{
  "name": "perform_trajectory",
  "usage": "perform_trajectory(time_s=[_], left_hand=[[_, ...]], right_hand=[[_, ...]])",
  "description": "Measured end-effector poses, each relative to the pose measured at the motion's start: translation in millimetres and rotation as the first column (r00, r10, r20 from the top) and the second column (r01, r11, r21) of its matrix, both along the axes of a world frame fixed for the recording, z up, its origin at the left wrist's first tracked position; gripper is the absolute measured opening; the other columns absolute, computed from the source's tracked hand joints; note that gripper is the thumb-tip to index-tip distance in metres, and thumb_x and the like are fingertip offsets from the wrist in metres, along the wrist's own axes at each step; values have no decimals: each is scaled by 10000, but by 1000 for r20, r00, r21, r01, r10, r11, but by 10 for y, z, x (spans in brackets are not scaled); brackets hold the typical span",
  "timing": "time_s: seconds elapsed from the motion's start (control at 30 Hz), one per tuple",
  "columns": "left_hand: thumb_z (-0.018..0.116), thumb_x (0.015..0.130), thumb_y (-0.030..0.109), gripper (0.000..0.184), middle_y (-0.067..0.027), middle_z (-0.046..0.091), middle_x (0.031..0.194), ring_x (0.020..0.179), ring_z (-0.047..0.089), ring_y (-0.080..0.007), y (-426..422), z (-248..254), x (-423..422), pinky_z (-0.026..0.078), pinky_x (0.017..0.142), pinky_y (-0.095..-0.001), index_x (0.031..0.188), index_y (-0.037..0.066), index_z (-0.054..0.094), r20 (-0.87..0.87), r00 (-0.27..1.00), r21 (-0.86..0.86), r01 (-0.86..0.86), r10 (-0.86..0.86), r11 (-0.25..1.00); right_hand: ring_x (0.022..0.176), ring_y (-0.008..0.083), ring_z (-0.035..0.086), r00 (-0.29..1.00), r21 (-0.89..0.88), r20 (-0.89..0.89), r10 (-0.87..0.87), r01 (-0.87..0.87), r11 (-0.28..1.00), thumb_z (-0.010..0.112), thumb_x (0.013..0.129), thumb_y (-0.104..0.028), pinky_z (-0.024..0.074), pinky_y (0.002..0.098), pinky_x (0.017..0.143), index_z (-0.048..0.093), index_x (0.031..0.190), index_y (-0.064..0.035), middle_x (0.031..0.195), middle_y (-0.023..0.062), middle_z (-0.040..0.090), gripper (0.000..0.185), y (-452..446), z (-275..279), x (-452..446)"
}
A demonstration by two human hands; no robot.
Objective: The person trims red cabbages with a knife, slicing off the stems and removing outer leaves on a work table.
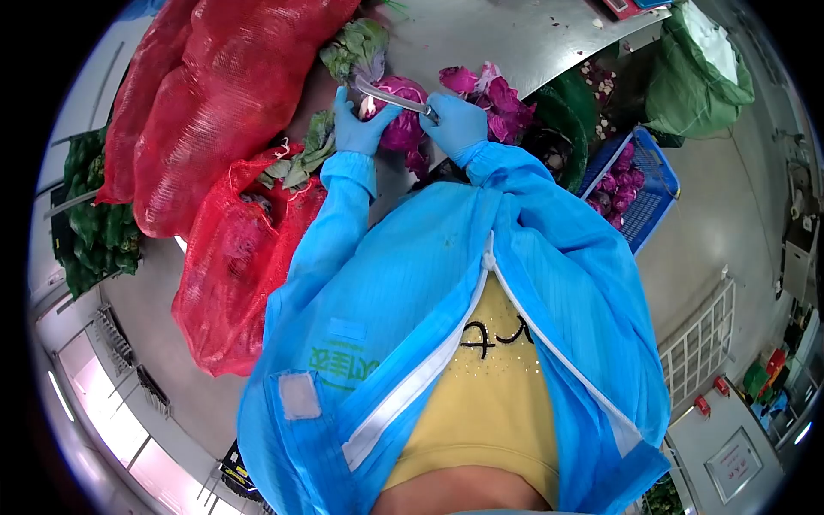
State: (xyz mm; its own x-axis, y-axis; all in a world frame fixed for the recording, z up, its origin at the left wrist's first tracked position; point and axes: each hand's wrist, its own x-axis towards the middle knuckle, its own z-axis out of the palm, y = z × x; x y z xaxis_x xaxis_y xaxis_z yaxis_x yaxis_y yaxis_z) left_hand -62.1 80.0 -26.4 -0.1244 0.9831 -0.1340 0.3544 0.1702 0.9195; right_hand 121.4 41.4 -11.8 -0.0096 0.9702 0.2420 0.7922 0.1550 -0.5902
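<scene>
A purple-red cabbage (403, 90) with a pale cut stem end sits on the metal table between my gloved hands. My left hand (359, 129) cups its left side, thumb and forefinger spread around the pale end; its other fingers are hidden. Gripped in my right hand (457, 124) is a knife (384, 96), its blade pointing left across the front of the cabbage. Loose purple leaves (506, 107) lie just right of that hand. Green outer leaves (356, 51) lie beyond my left hand, and more leaves (316, 150) are beside its wrist.
Large red mesh sacks (223, 94) fill the left, with an open red mesh sack (236, 266) nearer me. Right of the table (506, 34) are a dark green bin (577, 116), a blue crate (657, 184) of purple cabbages and a green sack (695, 86).
</scene>
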Motion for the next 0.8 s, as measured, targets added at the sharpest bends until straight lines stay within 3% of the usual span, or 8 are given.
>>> perform_trajectory(time_s=[0.27, 0.33, 0.4, 0.47, 0.53, 0.63, 0.73, 0.8], left_hand=[[860, 524, 441, 1116, -208, 433, 1319, 1200, 459, -284, -199, 88, 137, 376, 1004, -356, 1384, 17, 288, -86, 996, -19, 37, -39, 999], [873, 531, 380, 1088, -196, 444, 1305, 1171, 483, -284, -172, 60, 165, 406, 979, -355, 1381, 27, 293, -103, 995, -47, -12, 7, 999], [872, 561, 296, 1032, -185, 451, 1294, 1148, 499, -283, -190, -116, 43, 430, 960, -365, 1381, 40, 297, 44, 999, -8, 8, -7, 1000], [868, 553, 353, 1073, -191, 434, 1307, 1170, 475, -283, -177, -119, -14, 402, 987, -372, 1384, 21, 276, 281, 960, -63, 23, -5, 998], [870, 561, 313, 1065, -178, 433, 1306, 1163, 478, -269, -198, -87, -72, 411, 977, -372, 1395, 41, 267, 295, 955, -105, 30, 2, 994], [868, 566, 289, 1060, -180, 428, 1309, 1170, 474, -273, -152, -38, -38, 420, 970, -364, 1399, 41, 261, 370, 928, -142, 9, 44, 990], [863, 577, 290, 1067, -182, 407, 1327, 1178, 467, -274, -187, -43, -33, 428, 963, -364, 1406, 31, 245, 388, 921, -124, 14, 36, 992], [861, 585, 295, 1101, -184, 366, 1359, 1192, 451, -269, -218, -73, -47, 422, 971, -363, 1415, -2, 201, 384, 922, -92, -4, 39, 996]], right_hand=[[693, 293, 621, 993, 112, -114, 9, 4, 994, 617, 755, -274, 492, 408, 570, 586, 828, -126, 744, 101, 616, 168, 0, -85, 3], [732, 322, 625, 932, 3, -303, -198, 209, 978, 613, 752, -281, 498, 427, 619, 607, 850, -112, 772, 133, 630, 196, 76, -210, 64], [786, 341, 628, 816, -340, -275, -509, 413, 845, 608, 755, -284, 499, 436, 675, 625, 886, -103, 814, 155, 643, 224, 226, -424, 503], [794, 347, 632, 882, -296, -60, -467, 431, 852, 607, 768, -286, 501, 439, 703, 629, 907, -109, 828, 153, 652, 227, 208, -415, 785], [839, 338, 623, 885, -347, -59, -463, 416, 840, 647, 766, -325, 500, 422, 727, 627, 987, -115, 903, 164, 637, 306, 139, -396, 768], [957, 326, 575, 918, 58, -199, -343, 360, 931, 720, 723, -411, 486, 400, 784, 569, 1135, -81, 1088, 178, 529, 549, 114, -312, 495], [886, 338, 599, 733, -352, -610, -301, 90, 932, 726, 707, -437, 473, 399, 770, 562, 1077, -27, 968, 181, 602, 576, -47, -208, 103], [837, 351, 607, 787, -414, -583, -201, -75, 907, 719, 700, -448, 470, 413, 748, 555, 1012, -28, 885, 188, 620, 549, -118, -269, 4]])
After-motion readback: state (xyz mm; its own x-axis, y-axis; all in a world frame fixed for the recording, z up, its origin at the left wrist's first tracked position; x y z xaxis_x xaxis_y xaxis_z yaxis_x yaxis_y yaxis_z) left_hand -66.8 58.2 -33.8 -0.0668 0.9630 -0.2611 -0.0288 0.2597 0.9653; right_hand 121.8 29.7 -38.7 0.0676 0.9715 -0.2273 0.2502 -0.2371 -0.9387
